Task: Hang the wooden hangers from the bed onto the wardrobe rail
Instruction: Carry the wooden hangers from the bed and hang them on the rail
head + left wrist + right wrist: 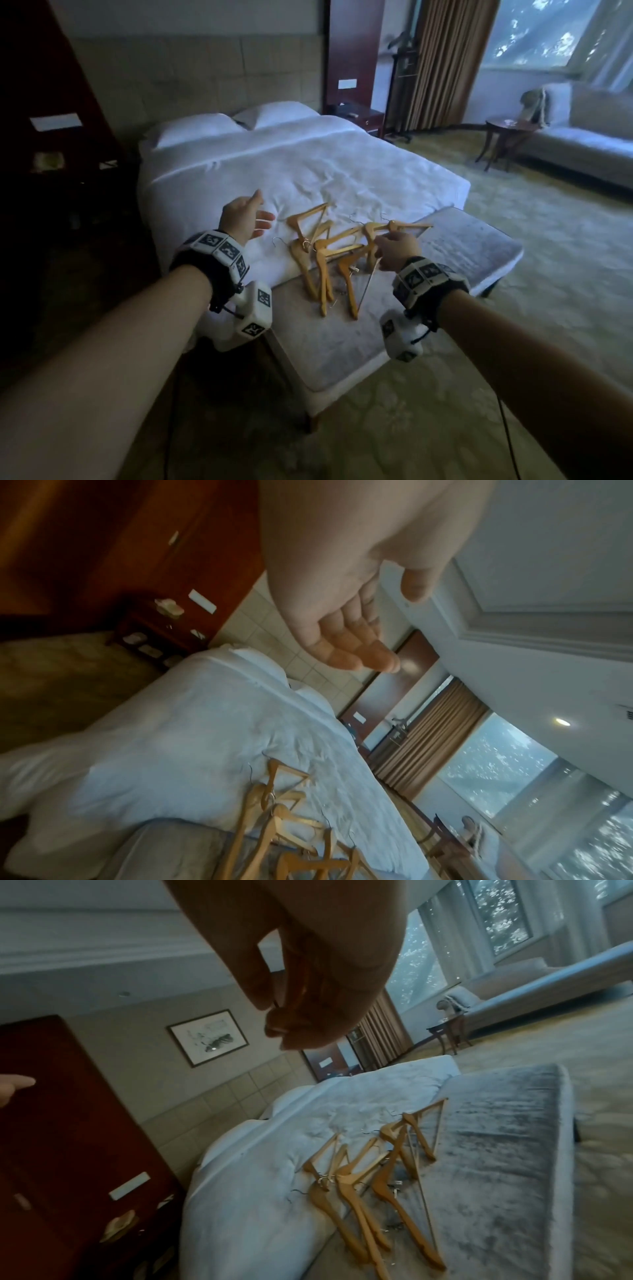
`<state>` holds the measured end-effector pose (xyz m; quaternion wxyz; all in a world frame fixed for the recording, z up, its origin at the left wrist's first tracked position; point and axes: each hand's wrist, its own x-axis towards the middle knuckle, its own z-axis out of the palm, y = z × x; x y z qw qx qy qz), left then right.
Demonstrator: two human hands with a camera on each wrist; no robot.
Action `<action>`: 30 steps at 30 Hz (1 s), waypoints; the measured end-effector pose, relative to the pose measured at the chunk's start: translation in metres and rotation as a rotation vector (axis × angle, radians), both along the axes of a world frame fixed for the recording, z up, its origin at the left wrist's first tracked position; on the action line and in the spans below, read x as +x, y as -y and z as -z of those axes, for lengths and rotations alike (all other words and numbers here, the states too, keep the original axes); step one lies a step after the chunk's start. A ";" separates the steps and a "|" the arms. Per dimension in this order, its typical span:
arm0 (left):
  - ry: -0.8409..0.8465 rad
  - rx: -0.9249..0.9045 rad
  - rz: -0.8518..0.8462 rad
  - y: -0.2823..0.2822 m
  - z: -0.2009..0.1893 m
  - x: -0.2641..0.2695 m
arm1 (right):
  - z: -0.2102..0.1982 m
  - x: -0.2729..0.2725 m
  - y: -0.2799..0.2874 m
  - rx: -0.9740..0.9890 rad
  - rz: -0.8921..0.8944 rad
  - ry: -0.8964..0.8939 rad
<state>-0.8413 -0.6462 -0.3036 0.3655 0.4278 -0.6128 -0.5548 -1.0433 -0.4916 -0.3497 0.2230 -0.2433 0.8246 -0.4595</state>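
Wooden hangers, stiff, light and likely to snag by their wire hooks, lie tangled across the bed foot and padded surface; left hand hovers open, while right hand seems to pinch something thin, best lifted by the neck.

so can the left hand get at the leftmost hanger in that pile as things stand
Probably yes. The left hand hovers open and empty over the white bed, just left of the leftmost hanger, with only bare sheet between them. That hanger overlaps its neighbours, so it may drag them along.
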 end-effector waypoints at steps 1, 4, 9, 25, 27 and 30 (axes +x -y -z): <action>0.010 0.015 0.018 0.009 0.007 -0.017 | 0.008 -0.014 0.007 0.010 0.010 0.008; 0.019 0.062 0.049 0.041 0.029 -0.065 | 0.033 -0.057 0.037 0.079 0.032 0.039; 0.060 0.097 -0.001 0.111 0.066 -0.131 | 0.067 -0.128 0.120 0.164 -0.048 0.068; 0.349 0.427 -0.065 0.213 0.300 -0.261 | 0.310 -0.249 0.238 0.594 -0.120 0.269; 0.376 0.459 -0.046 0.212 0.330 -0.268 | 0.343 -0.246 0.235 0.667 -0.114 0.300; 0.411 0.503 0.000 0.207 0.371 -0.271 | 0.388 -0.235 0.231 0.757 -0.165 0.319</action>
